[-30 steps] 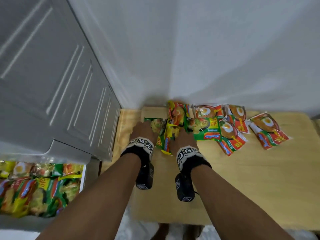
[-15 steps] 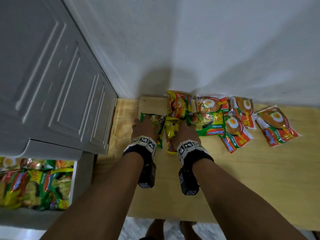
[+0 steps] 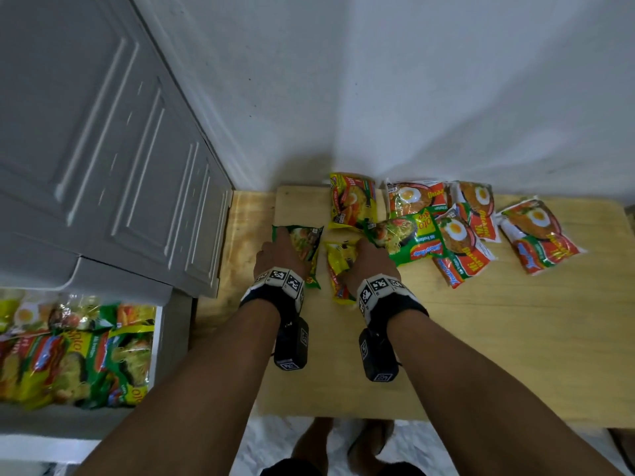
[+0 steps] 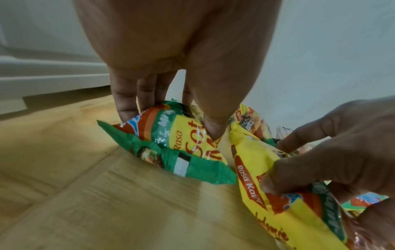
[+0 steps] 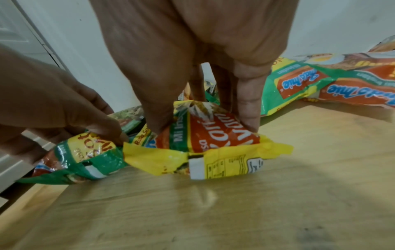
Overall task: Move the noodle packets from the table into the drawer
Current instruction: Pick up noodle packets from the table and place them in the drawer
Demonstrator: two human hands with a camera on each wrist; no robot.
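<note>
My left hand (image 3: 280,250) grips a green noodle packet (image 3: 304,243) at the table's far left, thumb and fingers pinching its sides (image 4: 171,145). Right beside it, my right hand (image 3: 364,262) grips a yellow noodle packet (image 3: 338,266), thumb on one side and fingers on the other (image 5: 213,143). Both packets touch the wooden table (image 3: 481,338). Several more packets lie along the wall: a yellow one (image 3: 352,201), a green one (image 3: 405,240) and red ones (image 3: 539,235). The open drawer (image 3: 158,338) at lower left holds several packets.
A grey cabinet (image 3: 103,149) stands left of the table, above the drawer. A white wall runs behind the table. My feet (image 3: 343,441) show on the pale floor below the table's near edge.
Both hands have taken hold of their packets and drawn them slightly toward me, away from the pile at the wall.
</note>
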